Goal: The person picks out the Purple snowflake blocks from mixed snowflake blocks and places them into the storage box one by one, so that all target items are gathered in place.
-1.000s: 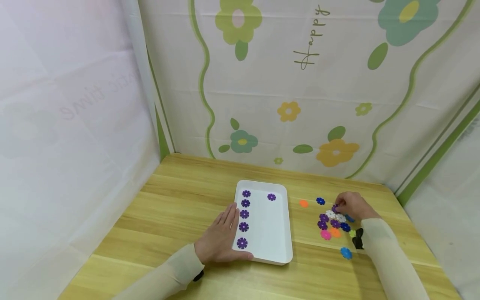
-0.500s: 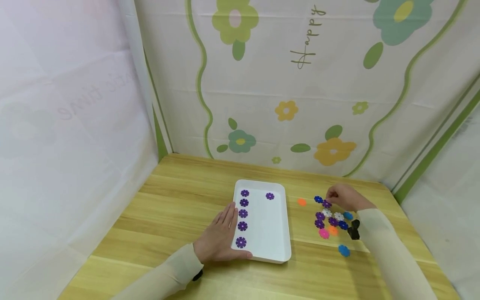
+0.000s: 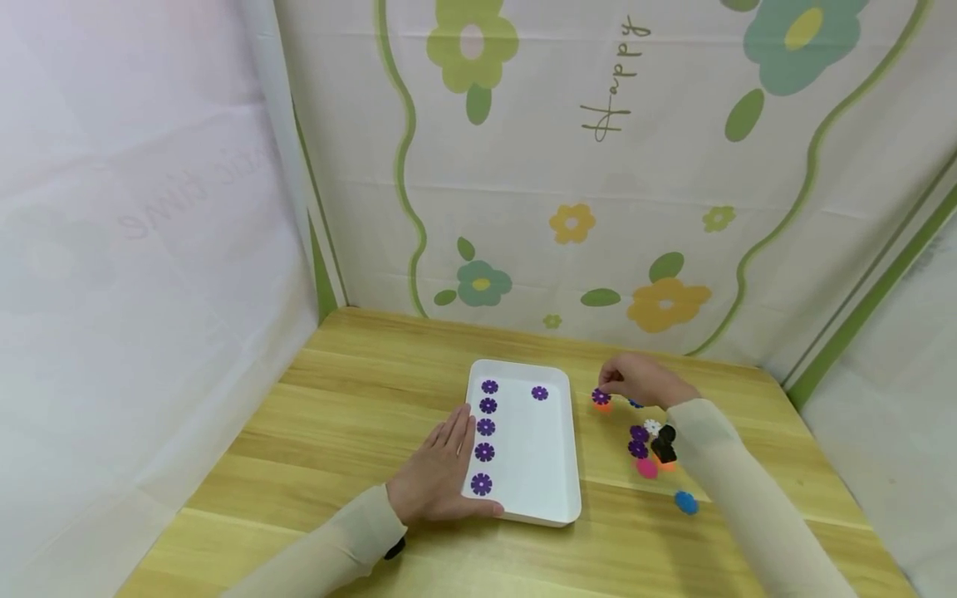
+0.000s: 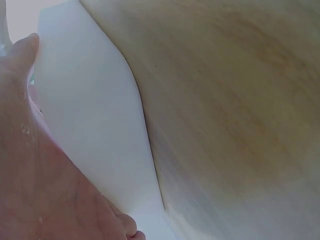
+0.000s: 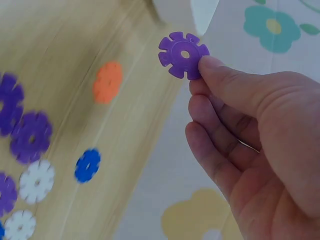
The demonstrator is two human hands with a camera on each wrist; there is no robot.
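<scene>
My right hand point(image 3: 646, 380) pinches a purple snowflake disc point(image 5: 184, 55) by its edge between thumb and finger, raised over the table to the right of the tray. In the head view this disc overlaps an orange disc point(image 3: 602, 408). The white tray point(image 3: 527, 465) holds a column of several purple discs point(image 3: 486, 427) along its left side. One more purple disc point(image 3: 540, 393) lies near its top right corner. With straight fingers, my left hand point(image 3: 437, 473) rests against the tray's left side, the thumb at the near edge. The left wrist view shows the hand against the tray's outer wall point(image 4: 95, 100).
Loose discs lie right of the tray: purple point(image 3: 638, 448), white point(image 5: 37, 181), dark blue point(image 5: 88, 165), pink point(image 3: 647, 468) and light blue point(image 3: 686, 502). The right forearm and its black wrist device point(image 3: 663, 444) cover part of this group. A flower-printed curtain point(image 3: 523, 249) stands behind the table.
My right hand has lifted the purple disc from the loose group and carried it left toward the tray. The left hand and tray stay in place.
</scene>
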